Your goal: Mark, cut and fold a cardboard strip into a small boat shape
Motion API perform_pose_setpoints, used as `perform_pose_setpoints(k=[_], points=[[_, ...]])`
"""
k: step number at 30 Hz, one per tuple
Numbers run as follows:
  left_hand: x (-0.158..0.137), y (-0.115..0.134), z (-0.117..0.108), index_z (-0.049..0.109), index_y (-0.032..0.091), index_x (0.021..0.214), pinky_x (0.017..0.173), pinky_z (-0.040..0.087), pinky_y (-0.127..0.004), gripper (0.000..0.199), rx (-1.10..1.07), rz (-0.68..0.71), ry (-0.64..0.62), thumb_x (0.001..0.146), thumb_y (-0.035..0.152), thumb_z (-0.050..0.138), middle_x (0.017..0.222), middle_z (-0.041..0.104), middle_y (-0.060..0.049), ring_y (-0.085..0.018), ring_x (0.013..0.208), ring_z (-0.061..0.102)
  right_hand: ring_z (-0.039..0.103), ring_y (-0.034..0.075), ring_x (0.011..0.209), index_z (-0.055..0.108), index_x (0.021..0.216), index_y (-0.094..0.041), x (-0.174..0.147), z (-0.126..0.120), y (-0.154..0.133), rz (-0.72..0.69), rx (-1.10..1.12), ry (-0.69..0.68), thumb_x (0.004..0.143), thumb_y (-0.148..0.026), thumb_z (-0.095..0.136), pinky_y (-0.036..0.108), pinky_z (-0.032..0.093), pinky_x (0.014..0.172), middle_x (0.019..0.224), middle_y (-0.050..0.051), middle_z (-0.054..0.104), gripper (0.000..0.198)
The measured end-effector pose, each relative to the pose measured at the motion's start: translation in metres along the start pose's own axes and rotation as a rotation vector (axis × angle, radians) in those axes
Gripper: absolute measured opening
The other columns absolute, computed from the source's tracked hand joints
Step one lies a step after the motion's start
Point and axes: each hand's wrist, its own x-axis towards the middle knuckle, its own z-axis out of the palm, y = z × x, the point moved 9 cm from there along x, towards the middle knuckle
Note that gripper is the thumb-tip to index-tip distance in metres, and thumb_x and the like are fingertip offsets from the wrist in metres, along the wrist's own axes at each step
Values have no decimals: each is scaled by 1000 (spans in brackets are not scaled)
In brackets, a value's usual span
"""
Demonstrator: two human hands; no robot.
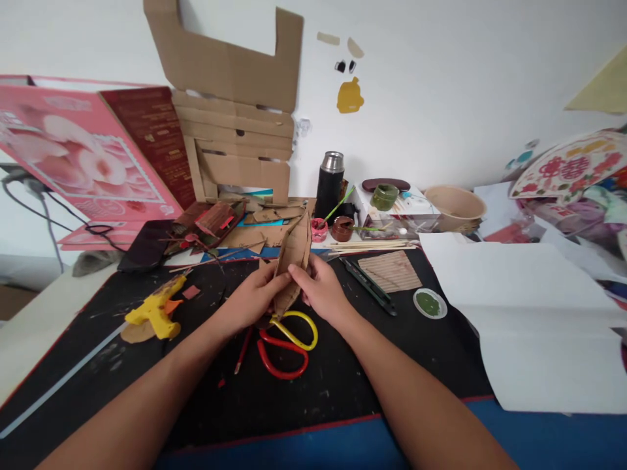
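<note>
Between my two hands a folded, boat-shaped piece of cardboard [294, 251] is held upright above the black mat. My left hand [257, 290] grips its lower left side, thumb on the inner face. On the opposite side my right hand [323, 284] holds it with the thumb pressed on the front and the fingers behind, partly hidden. Just below lie scissors [283, 356] with one red and one yellow handle; the cardboard and hands hide their blades. A pencil [243, 351] rests beside them.
A yellow glue gun [155, 310] with a long glue stick lies left. To the right are a utility knife [367, 286], corrugated cardboard [390, 271], a dish of green paint [430, 304] and white paper [533, 313]. A black thermos [329, 186] stands behind, near cardboard scraps [274, 214].
</note>
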Motion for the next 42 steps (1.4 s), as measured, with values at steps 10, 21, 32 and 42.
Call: perform_pose_setpoints(k=[10,21,32,42], points=[[-11,2,30,63,19,113,48,48,-21,36,-245,-79,-249,91,44,78,95,75,-3,-12,59,65,45,14,44,54,84,-26,8,-34,-11,-59,-43,211,92,-49,68,26,33,45,56,-10,46,28],[-12,0,33,65,19,102,48,50,-22,34,-218,-79,-251,94,48,80,79,72,-2,-12,53,63,48,17,58,60,89,-25,1,-33,-25,-155,-193,210,97,-44,63,27,36,54,65,-5,51,20],[-17,18,38,63,19,105,52,54,-25,31,-181,8,-295,97,44,80,77,68,-1,-15,58,64,46,16,57,58,88,-26,-1,-29,-31,-170,-156,193,98,-45,62,27,35,52,65,-5,48,23],[-11,17,30,64,20,96,52,53,-24,35,-138,38,-211,97,52,78,70,65,1,-15,58,65,50,14,44,57,89,-26,-1,-16,-20,-98,-187,74,100,-46,63,26,37,48,55,-8,53,24]])
